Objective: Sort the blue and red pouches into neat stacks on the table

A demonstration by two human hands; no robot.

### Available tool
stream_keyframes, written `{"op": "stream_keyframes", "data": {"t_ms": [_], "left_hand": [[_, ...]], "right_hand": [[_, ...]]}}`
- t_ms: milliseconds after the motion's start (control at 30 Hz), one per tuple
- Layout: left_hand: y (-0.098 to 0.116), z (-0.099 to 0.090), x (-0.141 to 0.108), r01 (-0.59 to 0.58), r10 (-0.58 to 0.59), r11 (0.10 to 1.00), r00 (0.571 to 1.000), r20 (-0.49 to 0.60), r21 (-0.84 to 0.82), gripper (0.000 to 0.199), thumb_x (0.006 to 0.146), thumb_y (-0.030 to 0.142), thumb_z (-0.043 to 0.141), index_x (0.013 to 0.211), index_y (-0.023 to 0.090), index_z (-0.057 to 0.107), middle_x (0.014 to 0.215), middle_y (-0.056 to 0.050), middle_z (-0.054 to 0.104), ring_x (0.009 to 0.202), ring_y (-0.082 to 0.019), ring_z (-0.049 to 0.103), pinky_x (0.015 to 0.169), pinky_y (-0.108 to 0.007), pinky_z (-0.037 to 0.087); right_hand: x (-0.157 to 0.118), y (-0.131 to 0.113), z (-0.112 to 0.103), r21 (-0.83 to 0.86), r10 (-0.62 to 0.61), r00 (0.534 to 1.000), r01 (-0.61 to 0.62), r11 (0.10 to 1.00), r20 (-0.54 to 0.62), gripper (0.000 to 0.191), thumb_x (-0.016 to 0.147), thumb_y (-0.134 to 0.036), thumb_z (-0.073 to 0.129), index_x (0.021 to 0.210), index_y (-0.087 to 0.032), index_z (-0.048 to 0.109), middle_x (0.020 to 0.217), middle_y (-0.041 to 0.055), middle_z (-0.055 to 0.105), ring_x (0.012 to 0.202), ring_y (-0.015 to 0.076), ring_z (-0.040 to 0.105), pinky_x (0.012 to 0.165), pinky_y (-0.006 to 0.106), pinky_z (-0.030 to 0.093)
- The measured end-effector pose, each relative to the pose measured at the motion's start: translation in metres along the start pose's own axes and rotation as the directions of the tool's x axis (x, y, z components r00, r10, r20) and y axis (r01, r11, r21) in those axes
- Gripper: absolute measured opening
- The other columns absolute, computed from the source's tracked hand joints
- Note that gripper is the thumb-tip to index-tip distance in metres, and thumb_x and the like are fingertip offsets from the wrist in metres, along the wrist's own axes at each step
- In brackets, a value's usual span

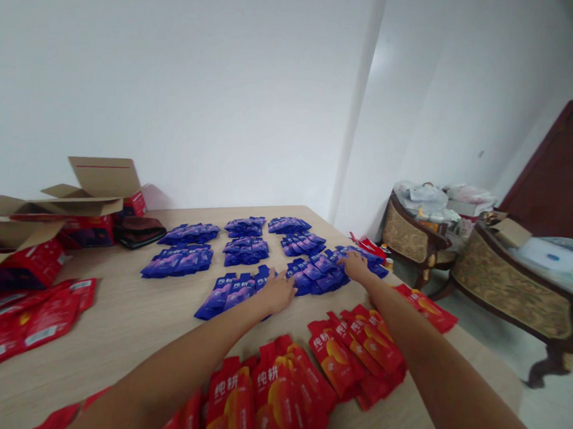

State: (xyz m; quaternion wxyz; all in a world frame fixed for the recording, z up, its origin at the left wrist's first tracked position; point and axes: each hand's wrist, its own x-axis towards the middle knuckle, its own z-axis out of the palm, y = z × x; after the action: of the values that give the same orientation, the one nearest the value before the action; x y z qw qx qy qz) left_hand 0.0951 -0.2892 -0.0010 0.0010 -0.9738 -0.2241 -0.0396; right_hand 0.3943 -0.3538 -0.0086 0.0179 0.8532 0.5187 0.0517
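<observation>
Left hand (279, 293) touches down where two fanned rows of blue pouches (315, 271) come close together, and the right hand (356, 265) reaches farther over, fingertips lowered onto the pouches near the right edge of the counter (129, 321). Whether either hand pinches a pouch or only presses on it, I cannot tell. Set apart like this, the two hands seem placed to steady the row at two points.

Each row overlaps, probably so that the pouches take less room while their printed tops stay readable. Farther out, smaller blue bundles (246, 251) lie toward the far edge with bare gaps between them, which likely keeps one group from sliding into the next.

Closer in, under the forearms, red pouches (275, 395) fan out from the near side toward the right edge. Toward the left edge lie larger red bags (41, 329), beside open cartons (26, 253) whose raised flaps leave their tops accessible, with a dark case (140, 230) next to them. Past the right edge stand patterned chairs (519, 290), loaded with plastic bags (421, 195).
</observation>
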Motion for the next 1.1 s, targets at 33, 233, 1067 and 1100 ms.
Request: {"op": "stream_keyframes", "data": {"t_ms": [33, 233, 1067, 1100], "left_hand": [[0.003, 0.001, 0.003, 0.0, 0.0, 1.0, 1.0, 0.018, 0.006, 0.044, 0.095, 0.031, 0.028, 0.128, 0.01, 0.048, 0.128, -0.019, 0.056, 0.134, -0.03, 0.035, 0.109, -0.058, 0.019], [0.012, 0.008, 0.008, -0.018, 0.019, 1.0, 0.998, 0.067, -0.021, 0.049, 0.094, 0.03, 0.026, 0.135, 0.006, 0.039, 0.139, -0.022, 0.045, 0.139, -0.031, 0.027, 0.11, -0.062, 0.014], [0.002, 0.011, 0.0, -0.048, 0.05, 0.998, 0.997, 0.06, -0.031, 0.051, 0.093, 0.028, 0.029, 0.14, 0.008, 0.033, 0.142, -0.02, 0.043, 0.139, -0.03, 0.025, 0.11, -0.062, 0.011], [0.002, 0.011, 0.0, -0.049, 0.051, 0.998, 0.997, 0.057, -0.03, 0.051, 0.093, 0.028, 0.029, 0.139, 0.008, 0.033, 0.142, -0.02, 0.043, 0.139, -0.03, 0.026, 0.11, -0.062, 0.01]], "right_hand": [[0.001, -0.001, 0.0, 0.002, -0.003, 1.0, 0.003, 1.0, 0.004, 0.045, 0.086, -0.015, 0.039, 0.119, -0.034, 0.064, 0.146, 0.0065, 0.039, 0.135, 0.0318, 0.027, 0.102, 0.054, 0.028], [0.0, -0.009, 0.001, 0.007, -0.01, 1.0, 0.009, 1.0, 0.019, 0.046, 0.084, -0.014, 0.041, 0.119, -0.033, 0.064, 0.147, 0.006, 0.038, 0.137, 0.0333, 0.024, 0.103, 0.055, 0.025], [0.03, -0.019, -0.007, 0.014, 0.182, 0.983, -0.182, 0.983, -0.002, 0.051, 0.078, -0.037, 0.059, 0.119, -0.007, 0.059, 0.122, 0.0243, 0.057, 0.115, 0.0335, 0.054, 0.092, 0.043, 0.041], [0.031, -0.019, -0.007, 0.01, 0.19, 0.982, -0.19, 0.982, 0.0, 0.053, 0.076, -0.039, 0.061, 0.118, -0.007, 0.06, 0.121, 0.024, 0.057, 0.114, 0.0336, 0.055, 0.092, 0.043, 0.042]]}}
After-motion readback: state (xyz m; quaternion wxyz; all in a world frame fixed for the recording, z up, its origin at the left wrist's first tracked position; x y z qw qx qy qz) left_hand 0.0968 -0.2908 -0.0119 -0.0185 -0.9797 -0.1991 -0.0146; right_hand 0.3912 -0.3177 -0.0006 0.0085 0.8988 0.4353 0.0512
